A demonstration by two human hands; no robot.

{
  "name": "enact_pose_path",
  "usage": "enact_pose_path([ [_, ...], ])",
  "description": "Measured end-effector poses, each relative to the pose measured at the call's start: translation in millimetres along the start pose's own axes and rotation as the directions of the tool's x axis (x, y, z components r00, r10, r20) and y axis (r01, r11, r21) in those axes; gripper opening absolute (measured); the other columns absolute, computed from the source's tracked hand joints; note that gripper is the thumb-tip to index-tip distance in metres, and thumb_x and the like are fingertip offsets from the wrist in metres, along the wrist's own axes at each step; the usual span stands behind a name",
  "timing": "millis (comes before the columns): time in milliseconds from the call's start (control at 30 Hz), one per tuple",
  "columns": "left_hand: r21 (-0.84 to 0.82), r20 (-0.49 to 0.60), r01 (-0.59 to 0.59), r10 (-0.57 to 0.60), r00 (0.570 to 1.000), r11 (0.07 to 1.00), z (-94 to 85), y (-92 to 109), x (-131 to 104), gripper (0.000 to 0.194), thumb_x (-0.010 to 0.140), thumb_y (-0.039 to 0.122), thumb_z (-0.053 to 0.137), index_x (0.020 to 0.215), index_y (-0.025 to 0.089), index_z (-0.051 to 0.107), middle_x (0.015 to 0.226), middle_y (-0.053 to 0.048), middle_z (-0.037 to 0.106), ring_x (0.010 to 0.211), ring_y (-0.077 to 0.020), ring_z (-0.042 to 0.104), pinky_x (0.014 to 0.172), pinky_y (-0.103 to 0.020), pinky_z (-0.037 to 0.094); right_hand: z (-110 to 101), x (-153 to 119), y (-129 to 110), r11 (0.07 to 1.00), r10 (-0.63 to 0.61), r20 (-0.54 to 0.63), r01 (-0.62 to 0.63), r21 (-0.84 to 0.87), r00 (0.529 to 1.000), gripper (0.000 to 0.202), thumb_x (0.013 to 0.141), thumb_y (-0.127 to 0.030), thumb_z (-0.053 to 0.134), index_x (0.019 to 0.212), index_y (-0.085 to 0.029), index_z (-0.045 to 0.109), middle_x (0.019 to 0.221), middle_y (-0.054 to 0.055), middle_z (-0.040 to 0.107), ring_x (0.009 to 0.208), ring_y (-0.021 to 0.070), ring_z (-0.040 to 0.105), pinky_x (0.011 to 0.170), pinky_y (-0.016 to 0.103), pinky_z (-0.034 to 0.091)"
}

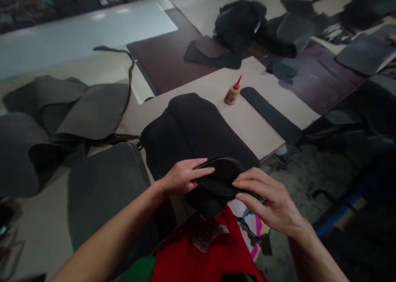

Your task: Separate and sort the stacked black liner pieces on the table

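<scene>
Between my two hands is a rounded black fabric piece point(225, 172), its curved edge raised and its layers parted a little. My left hand point(185, 175) grips its left side, the index finger lying along the inside. On the right side, my right hand point(264, 195) pinches the edge between thumb and fingers. Under and beyond it, a larger black fabric panel point(198, 127) lies on the table, with a seam line down its middle. A small glue bottle with a red pointed tip point(232, 95) stands upright past the panel, beside a long black strip point(270, 113).
Dark grey sheets point(93, 109) are heaped at the left, with a flat grey panel point(108, 191) nearer me. A black bundle point(239, 22) sits at the back on the table point(213, 82). Another person's hand point(392, 38) shows at the far right edge.
</scene>
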State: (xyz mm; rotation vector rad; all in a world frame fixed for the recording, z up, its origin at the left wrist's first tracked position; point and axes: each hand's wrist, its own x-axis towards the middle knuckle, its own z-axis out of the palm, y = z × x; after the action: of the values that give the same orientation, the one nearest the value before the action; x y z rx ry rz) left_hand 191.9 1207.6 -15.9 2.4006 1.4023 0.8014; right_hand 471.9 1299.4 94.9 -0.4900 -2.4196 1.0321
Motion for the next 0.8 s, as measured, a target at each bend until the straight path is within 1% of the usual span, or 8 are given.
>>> enact_pose_path([
  [100,-0.018,-0.010,-0.008,0.007,1.000,1.000,-1.1,0.9,1.3,0.065,0.078,0.010,0.060,0.141,0.026,0.053,0.143,-0.015,0.057,0.127,-0.0265,0.061,0.101,-0.039,0.055,2.9,0.5,3.8,1.000,0.013,0.044,-0.013,-0.001,0.999,0.020,0.092,-0.011,0.063,0.109,-0.020,0.068,0.101,0.007,0.070,0.094,0.0185,0.064,0.082,0.031,0.054],
  [200,-0.024,-0.003,0.005,-0.005,1.000,1.000,-1.7,2.2,1.9,0.067,0.077,0.009,0.059,0.141,0.026,0.053,0.143,-0.015,0.057,0.127,-0.0263,0.060,0.102,-0.039,0.055,5.7,2.3,7.2,0.998,0.052,0.040,-0.050,-0.039,0.998,0.016,0.095,-0.011,0.058,0.104,-0.020,0.067,0.098,0.007,0.070,0.091,0.0174,0.065,0.080,0.030,0.053],
  [333,-0.014,-0.007,0.018,-0.018,1.000,1.000,1.0,0.9,0.2,0.067,0.078,0.010,0.060,0.142,0.027,0.051,0.143,-0.014,0.057,0.127,-0.0255,0.060,0.102,-0.039,0.055,9.1,7.2,11.2,0.989,0.089,-0.033,-0.092,-0.112,0.995,0.011,0.097,-0.014,0.055,0.093,-0.020,0.063,0.089,0.005,0.068,0.082,0.0159,0.063,0.075,0.028,0.050],
  [467,-0.052,-0.018,-0.004,0.003,1.000,0.999,3.4,-1.9,-1.2,0.058,0.087,0.023,0.058,0.143,0.016,0.046,0.139,-0.020,0.059,0.127,-0.0277,0.060,0.101,-0.043,0.055,15.5,9.8,20.4,0.961,0.137,-0.099,-0.156,-0.228,0.986,0.009,0.097,-0.018,0.056,0.091,-0.020,0.062,0.081,0.004,0.065,0.076,0.0162,0.061,0.071,0.030,0.047],
  [533,-0.032,-0.004,-0.015,0.015,1.000,0.999,2.5,-2.0,-0.6,0.053,0.089,0.026,0.057,0.140,0.016,0.048,0.139,-0.021,0.059,0.126,-0.0284,0.061,0.100,-0.044,0.056,19.2,10.1,25.8,0.948,0.165,-0.120,-0.191,-0.255,0.979,0.010,0.097,-0.022,0.057,0.090,-0.020,0.063,0.079,0.003,0.064,0.075,0.0167,0.061,0.070,0.030,0.047],
  [667,0.032,0.009,-0.038,0.038,0.999,0.999,-1.3,0.4,1.7,0.057,0.083,0.017,0.059,0.139,0.024,0.053,0.141,-0.018,0.058,0.125,-0.0284,0.061,0.098,-0.042,0.056,23.8,10.5,30.6,0.944,0.229,-0.161,-0.260,-0.205,0.960,0.006,0.096,-0.024,0.060,0.093,-0.021,0.064,0.080,0.002,0.065,0.074,0.0160,0.062,0.068,0.029,0.048],
  [733,0.026,-0.003,-0.031,0.031,1.000,0.999,-2.5,1.6,2.6,0.061,0.080,0.013,0.059,0.140,0.026,0.054,0.140,-0.016,0.058,0.125,-0.0275,0.061,0.099,-0.040,0.056,22.0,8.7,28.5,0.950,0.234,-0.229,-0.273,-0.153,0.945,0.005,0.095,-0.023,0.062,0.099,-0.021,0.065,0.087,0.003,0.065,0.075,0.0155,0.062,0.068,0.029,0.049],
  [800,0.004,-0.020,-0.015,0.015,1.000,1.000,-2.5,2.3,3.1,0.059,0.081,0.013,0.059,0.138,0.027,0.055,0.139,-0.015,0.059,0.124,-0.0258,0.062,0.099,-0.038,0.056,16.9,4.6,23.6,0.964,0.204,-0.274,-0.241,-0.111,0.940,0.013,0.094,-0.022,0.063,0.106,-0.022,0.065,0.098,0.005,0.065,0.077,0.0150,0.062,0.069,0.029,0.050],
])
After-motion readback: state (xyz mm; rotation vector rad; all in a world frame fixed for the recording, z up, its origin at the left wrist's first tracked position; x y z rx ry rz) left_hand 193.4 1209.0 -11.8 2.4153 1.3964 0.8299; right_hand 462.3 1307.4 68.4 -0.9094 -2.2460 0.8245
